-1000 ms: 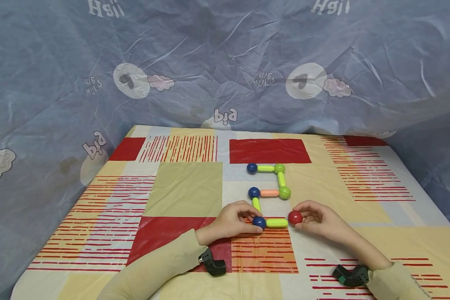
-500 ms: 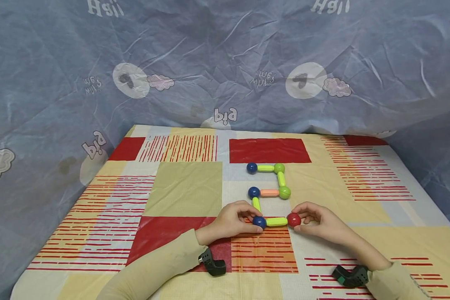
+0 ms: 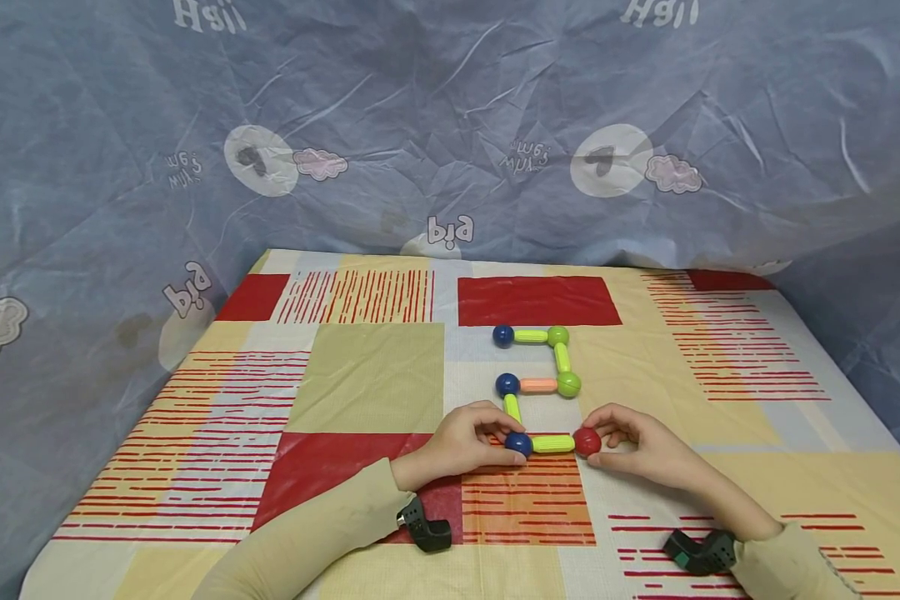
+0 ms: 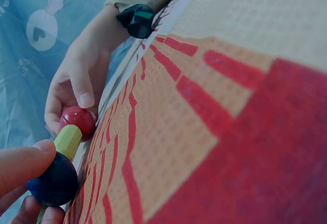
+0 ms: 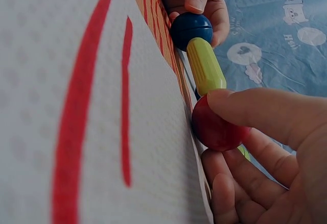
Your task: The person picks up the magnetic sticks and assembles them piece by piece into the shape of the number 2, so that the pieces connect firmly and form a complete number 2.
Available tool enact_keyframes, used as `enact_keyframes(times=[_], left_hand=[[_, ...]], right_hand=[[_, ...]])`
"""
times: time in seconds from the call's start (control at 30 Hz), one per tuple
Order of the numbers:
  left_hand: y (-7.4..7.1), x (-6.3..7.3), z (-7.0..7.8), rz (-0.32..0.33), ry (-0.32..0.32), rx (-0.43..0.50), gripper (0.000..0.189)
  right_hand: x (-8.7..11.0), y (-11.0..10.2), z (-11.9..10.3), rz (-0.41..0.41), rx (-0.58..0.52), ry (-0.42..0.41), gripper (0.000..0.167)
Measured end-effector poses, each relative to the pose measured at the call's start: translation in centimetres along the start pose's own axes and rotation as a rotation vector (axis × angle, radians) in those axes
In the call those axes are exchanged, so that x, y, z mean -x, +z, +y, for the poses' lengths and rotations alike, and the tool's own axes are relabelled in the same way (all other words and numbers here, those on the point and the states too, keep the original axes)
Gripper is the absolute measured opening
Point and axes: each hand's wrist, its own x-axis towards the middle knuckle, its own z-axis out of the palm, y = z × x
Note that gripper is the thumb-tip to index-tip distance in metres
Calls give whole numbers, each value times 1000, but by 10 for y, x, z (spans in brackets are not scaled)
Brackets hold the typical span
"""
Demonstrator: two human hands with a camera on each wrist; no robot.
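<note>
My left hand (image 3: 474,437) pinches the near blue ball (image 3: 518,444) between thumb and fingers. From that ball a yellow-green rod (image 3: 552,444) runs right to a red ball (image 3: 587,442), which my right hand (image 3: 640,446) grips with thumb and fingertips. In the right wrist view the rod (image 5: 206,66) meets both balls end to end. Another yellow-green rod (image 3: 512,407) leads back from the near blue ball to a second blue ball (image 3: 507,384). A salmon rod (image 3: 538,386) joins that one to a green ball (image 3: 568,384).
Farther back, a yellow-green rod (image 3: 562,357) connects to another green ball (image 3: 558,337), then a rod (image 3: 531,337) reaches a blue ball (image 3: 503,336). All lie on a patterned tablecloth (image 3: 378,375). A blue-grey printed curtain (image 3: 420,100) hangs behind the table.
The red ball in my right hand has moved slightly left, closing the small gap to the yellow-green rod's end. My left hand has stayed in place on the blue ball.
</note>
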Motion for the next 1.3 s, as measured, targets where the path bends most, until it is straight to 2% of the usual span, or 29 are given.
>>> enact_keyframes(times=[0.5,0.93,1.3], left_hand=[[-1,-2,1,-26,2,7,30],[-1,-3,2,-46,-24,29,31],[-4,-4,4,-54,-38,33,31]], right_hand=[[-1,-1,-2,-26,42,20,41],[2,-2,-3,-18,36,20,36],[-1,-3,-4,-40,36,33,43]])
